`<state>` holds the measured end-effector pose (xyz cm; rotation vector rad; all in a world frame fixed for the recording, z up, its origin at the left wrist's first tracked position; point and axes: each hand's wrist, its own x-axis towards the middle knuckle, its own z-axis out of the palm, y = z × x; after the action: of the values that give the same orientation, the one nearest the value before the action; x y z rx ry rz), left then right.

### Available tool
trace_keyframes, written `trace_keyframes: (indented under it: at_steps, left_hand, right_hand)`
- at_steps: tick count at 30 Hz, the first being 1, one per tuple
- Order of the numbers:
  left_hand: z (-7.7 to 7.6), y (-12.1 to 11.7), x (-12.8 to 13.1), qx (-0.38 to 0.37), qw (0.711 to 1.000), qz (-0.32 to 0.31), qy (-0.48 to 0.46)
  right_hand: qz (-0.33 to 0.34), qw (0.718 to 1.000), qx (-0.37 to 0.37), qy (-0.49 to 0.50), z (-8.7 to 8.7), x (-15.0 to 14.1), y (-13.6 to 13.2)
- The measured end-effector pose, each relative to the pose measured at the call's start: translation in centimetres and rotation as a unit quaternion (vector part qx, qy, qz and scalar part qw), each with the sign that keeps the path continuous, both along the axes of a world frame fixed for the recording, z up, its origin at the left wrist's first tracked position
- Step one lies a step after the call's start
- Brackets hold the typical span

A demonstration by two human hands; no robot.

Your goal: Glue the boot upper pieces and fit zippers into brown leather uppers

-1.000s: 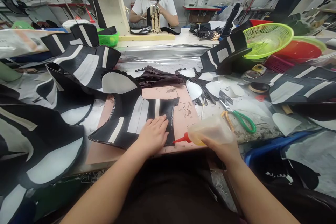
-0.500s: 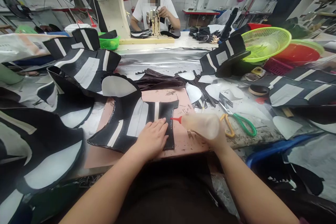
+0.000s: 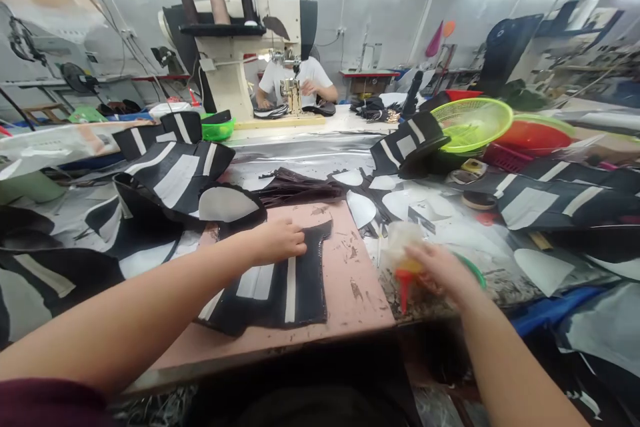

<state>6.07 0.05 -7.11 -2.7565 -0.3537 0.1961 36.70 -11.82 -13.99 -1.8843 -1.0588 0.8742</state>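
A black shoe-upper piece (image 3: pixel 305 287) with pale tape strips and a white patch lies on the pink board (image 3: pixel 360 293) in front of me. My left hand (image 3: pixel 277 241) is at its far edge, fingers curled closed on the material. The forearm covers the piece's left part. Off the board's right edge, my right hand (image 3: pixel 437 270) grips a translucent squeeze bottle (image 3: pixel 400 240), blurred by motion. Its red nozzle (image 3: pixel 404 290) points down. Scissors lie beneath that hand, mostly hidden, with the green handle (image 3: pixel 473 270) showing.
More black upper pieces (image 3: pixel 175 177) are heaped at the left, others (image 3: pixel 545 200) at the right. Dark strips (image 3: pixel 300 188) and white cut-outs (image 3: pixel 361 208) lie beyond the board. Baskets (image 3: pixel 473 123) stand at the back right. A person (image 3: pixel 320 80) sits behind a sewing machine (image 3: pixel 225 67).
My left hand has gone from lying flat on the piece to its far edge, fingers now curled. My right hand has drawn the bottle away rightward and turned its nozzle down. The view has tilted up.
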Motion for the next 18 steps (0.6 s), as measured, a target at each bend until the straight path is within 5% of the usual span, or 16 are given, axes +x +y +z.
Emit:
trace_keyframes:
  at_steps: [3, 6, 8, 11, 15, 18]
  left_hand:
    - [2.5, 0.7, -0.1, 0.005, 0.997, -0.026, 0.066]
    - [7.5, 0.1, -0.2, 0.067, 0.992, 0.068, 0.082]
    - [11.1, -0.4, -0.1, 0.127, 0.98, 0.135, 0.068]
    - [15.3, -1.2, 0.6, 0.188, 0.955, 0.226, 0.042]
    - [17.9, -3.4, 2.5, 0.239, 0.919, 0.314, -0.021]
    - [18.9, -5.8, 3.9, 0.272, 0.905, 0.317, -0.084]
  right_hand:
    - [-0.047, 0.985, 0.054, -0.155, 0.3, -0.2, -1.1]
    - [-0.12, 0.944, 0.2, -0.234, 2.4, -1.5, -3.7]
    - [-0.102, 0.926, 0.291, -0.216, 4.5, -3.0, -5.7]
    - [0.013, 0.903, 0.389, -0.182, 7.0, -6.2, -7.6]
    - [0.168, 0.907, 0.37, -0.111, 7.0, -10.8, -7.3]
    - [0.147, 0.94, 0.305, -0.036, 4.8, -12.6, -5.9]
